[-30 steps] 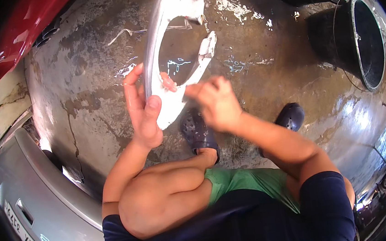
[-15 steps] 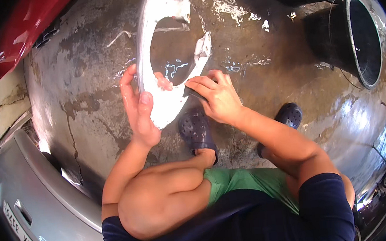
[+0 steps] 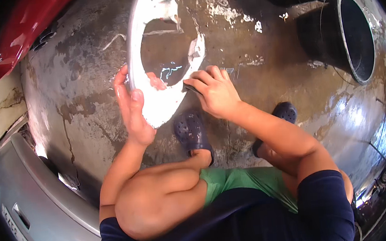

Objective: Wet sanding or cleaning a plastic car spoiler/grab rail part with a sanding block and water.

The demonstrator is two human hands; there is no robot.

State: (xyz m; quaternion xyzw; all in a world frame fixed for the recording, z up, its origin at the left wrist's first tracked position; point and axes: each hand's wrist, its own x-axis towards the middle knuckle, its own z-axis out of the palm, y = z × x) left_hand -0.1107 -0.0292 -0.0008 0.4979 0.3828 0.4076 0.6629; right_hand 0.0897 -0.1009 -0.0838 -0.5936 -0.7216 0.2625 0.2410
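A white curved panel [image 3: 153,106] with a large rounded opening is held up in front of me over the wet floor. My left hand [image 3: 132,112] grips its lower left side, thumb on the near face and some fingertips showing inside the opening. At the panel's lower right edge, just under the opening, my right hand [image 3: 215,91] pinches a thin dark sheet [image 3: 192,89], possibly sandpaper, against the white surface. Most of that sheet is hidden under the fingers. Glare washes out the panel's lower part.
Two black buckets [image 3: 349,38] stand at the upper right. A red glossy car part [image 3: 24,29] is at the upper left, and a silver car panel [image 3: 48,193] at the lower left. My dark clogs [image 3: 190,132] rest on the wet, stained concrete floor [image 3: 90,97].
The view has shifted slightly, moving the panel and buckets a little left in the picture. Against the panel, my right hand has slid slightly up and right along its edge. My left grip is unchanged.
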